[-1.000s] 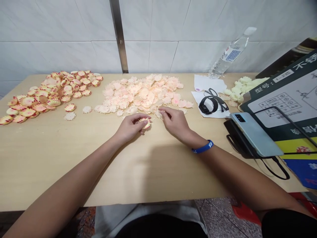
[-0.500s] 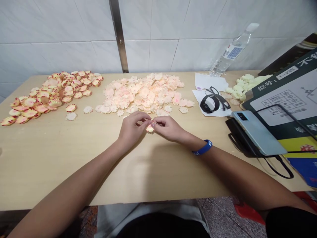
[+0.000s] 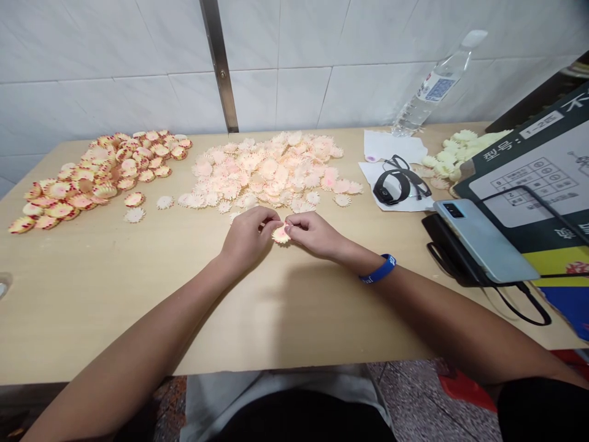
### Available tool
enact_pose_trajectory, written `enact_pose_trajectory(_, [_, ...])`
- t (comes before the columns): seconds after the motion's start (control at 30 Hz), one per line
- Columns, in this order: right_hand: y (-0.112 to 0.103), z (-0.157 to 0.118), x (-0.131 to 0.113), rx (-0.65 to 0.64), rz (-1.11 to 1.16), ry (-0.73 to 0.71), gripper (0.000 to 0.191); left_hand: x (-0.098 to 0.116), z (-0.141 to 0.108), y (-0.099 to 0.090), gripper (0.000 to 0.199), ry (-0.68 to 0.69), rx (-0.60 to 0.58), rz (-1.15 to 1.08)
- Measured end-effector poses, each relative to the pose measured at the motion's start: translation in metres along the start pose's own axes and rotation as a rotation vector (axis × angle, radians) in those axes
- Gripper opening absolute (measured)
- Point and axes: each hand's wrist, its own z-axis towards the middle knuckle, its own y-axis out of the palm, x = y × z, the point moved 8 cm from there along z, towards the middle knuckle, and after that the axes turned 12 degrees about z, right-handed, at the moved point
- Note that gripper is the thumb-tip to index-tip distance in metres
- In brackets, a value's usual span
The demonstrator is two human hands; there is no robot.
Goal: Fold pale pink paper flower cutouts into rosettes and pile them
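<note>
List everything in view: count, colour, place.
Held piece: one, yellowish, between hands
Red heap: many, red and yellow, left
Pale heap: many, pinkish white, centre
Loose pieces: three, whitish or red-edged, between heaps
Green heap: several, pale green, right
Bottle: one, clear, back right
Paper: two sheets, white, right
Smart band: one, black, on paper
Likely glasses: one, black, beside band
Phone: one, pale blue, right
Unclear item: one, black, under phone
Cords: uncounted, black, by phone
Carton: one, mostly green, right
Table: one, tan, below
Wall: one, white, behind
Metal strip: one, grey, wall
Wristband: one, blue, right wrist
Left hand: one, bare, at held piece
Right hand: one, bare, likewise
</note>
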Motion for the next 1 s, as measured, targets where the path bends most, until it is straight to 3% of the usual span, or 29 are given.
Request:
enact_pose_trajectory(0.3, [0.000, 0.001, -0.002, 0.002, -0.017, -0.026, 0.030, 0.005, -0.001, -0.006, 0.016, 0.010, 0.012, 0.046])
enact_pose_trajectory(0.47, [0.000, 0.001, -0.004, 0.002, -0.023, -0.036, 0.035, 0.010, -0.001, 0.000, 0.017, 0.102, -0.043, 0.131])
enact_pose_trajectory(0.7, [0.000, -0.004, -0.005, 0.120, -0.264, -0.025, 0.032, 0.012, -0.002, 0.003, 0.011, 0.083, -0.079, 0.156])
enact_pose_trajectory(0.87, [0.005, -0.004, -0.010, 0.055, -0.284, -0.130, 0.035, 0.002, -0.001, 0.010, 0.011, -0.038, -0.165, -0.119])
enact_pose_trajectory(1.0, [0.007, -0.004, -0.009, -0.038, -0.162, -0.150, 0.034, -0.008, -0.004, 0.028, 0.018, -0.186, -0.338, -0.484])
